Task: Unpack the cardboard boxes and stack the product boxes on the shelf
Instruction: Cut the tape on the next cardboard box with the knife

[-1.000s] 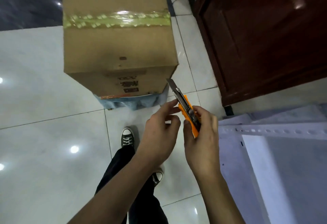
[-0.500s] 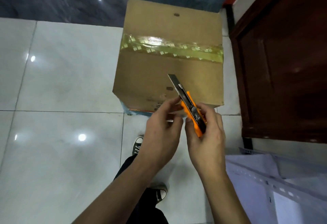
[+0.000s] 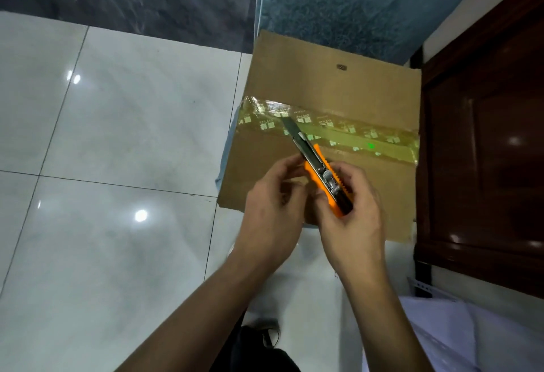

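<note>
With right hand (image 3: 351,218) curled round the orange utility knife (image 3: 322,172) and left hand (image 3: 273,210) pinching its front end, over the sealed cardboard box (image 3: 323,124) on the floor (blade extended): slit shallowly along the tape (image 3: 353,133), sparing the contents.

You see a dimly lit, slightly soft wide-angle view in which overhead lamps leave round glare spots on the glossy white tiled floor (image 3: 117,165) and the polished dark wooden door (image 3: 485,165), and straight lines bow toward the edges.
</note>
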